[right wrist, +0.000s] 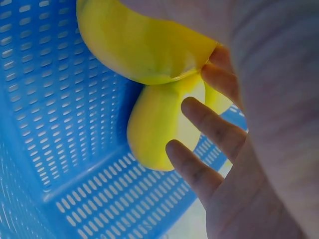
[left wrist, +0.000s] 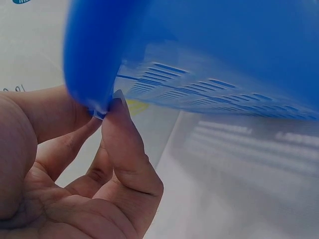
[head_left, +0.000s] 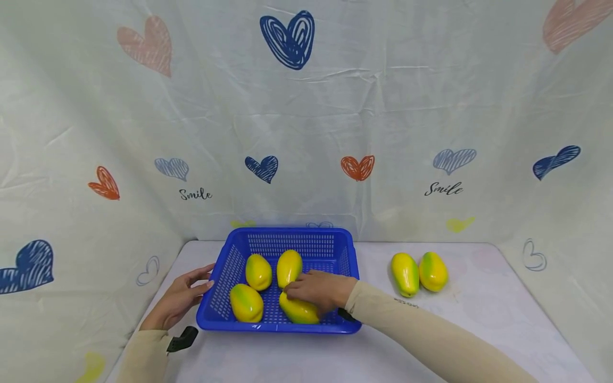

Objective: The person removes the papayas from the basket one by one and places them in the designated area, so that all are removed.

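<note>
At the left side of the blue plastic basket (head_left: 207, 314), my left hand (head_left: 179, 300) pinches the rim between thumb and fingers; the left wrist view shows this grip on the basket edge (left wrist: 89, 55) up close. Inside the basket my right hand (head_left: 321, 290) holds a yellow-green papaya (head_left: 299, 311) near the front right. The right wrist view has that papaya (right wrist: 144, 45) between thumb and index finger, the other fingers spread over a second papaya (right wrist: 154, 129). Three other papayas lie in the basket: front left (head_left: 246, 303), back left (head_left: 258, 272) and back middle (head_left: 289, 266).
Two more papayas, one tapered (head_left: 404, 274) and one rounder (head_left: 433, 271), lie side by side on the white table (head_left: 479, 330) right of the basket. A pale curtain (head_left: 306, 122) printed with hearts hangs behind the table and along both sides.
</note>
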### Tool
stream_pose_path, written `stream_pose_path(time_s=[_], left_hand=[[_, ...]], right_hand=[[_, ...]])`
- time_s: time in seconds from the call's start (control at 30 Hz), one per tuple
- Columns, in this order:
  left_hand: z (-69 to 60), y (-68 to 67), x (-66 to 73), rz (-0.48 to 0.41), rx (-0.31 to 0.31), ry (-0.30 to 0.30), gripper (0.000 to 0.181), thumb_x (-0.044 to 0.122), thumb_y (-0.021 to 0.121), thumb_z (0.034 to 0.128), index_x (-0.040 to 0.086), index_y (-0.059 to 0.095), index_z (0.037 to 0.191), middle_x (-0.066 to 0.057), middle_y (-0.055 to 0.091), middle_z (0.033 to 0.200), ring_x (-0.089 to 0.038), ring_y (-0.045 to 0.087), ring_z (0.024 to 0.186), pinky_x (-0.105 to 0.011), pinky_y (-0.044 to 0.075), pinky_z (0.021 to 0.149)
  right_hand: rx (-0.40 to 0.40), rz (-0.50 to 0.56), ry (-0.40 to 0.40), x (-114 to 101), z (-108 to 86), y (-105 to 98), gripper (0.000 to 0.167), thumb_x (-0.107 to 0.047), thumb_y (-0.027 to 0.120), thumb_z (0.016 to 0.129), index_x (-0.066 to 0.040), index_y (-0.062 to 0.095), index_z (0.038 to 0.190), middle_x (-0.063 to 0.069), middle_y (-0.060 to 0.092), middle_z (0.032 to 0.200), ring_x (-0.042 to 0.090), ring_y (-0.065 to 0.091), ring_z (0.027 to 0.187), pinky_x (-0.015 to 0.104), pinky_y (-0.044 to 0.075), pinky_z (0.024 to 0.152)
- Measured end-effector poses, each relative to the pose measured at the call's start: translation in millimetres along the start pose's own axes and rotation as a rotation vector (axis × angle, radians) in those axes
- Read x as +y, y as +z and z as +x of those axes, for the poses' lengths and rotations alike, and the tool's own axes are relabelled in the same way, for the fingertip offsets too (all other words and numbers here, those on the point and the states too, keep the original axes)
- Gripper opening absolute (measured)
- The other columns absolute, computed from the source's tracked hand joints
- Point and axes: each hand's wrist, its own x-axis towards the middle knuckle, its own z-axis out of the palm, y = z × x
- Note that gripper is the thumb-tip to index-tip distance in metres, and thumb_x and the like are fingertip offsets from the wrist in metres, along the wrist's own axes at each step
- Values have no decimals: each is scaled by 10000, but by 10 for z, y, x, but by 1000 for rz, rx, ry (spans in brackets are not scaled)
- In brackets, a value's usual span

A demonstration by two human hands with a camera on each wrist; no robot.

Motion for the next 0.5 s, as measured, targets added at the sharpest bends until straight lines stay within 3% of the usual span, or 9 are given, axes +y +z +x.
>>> stream_pose_path(time_s=[0.27,0.5], left_hand=[[-2,0,3,-2,0,0,647,128,627,1073,-23,333,1629,-273,467,1403,-211,641,963,-259,581,841],[1,-1,1,0,0,-1,657,141,631,1073,-27,326,1630,-277,463,1408,-208,644,960,-259,582,840]], right_hand=[[-15,-26,-6,-6,-8,19,838,-315,946,812,-350,533,1540,-92,508,1567,146,488,1433,355,417,1188],[-94,47,68,-27,-12,-11,896,-311,956,798,-292,464,1546,-104,454,1617,130,490,1429,313,406,1190]])
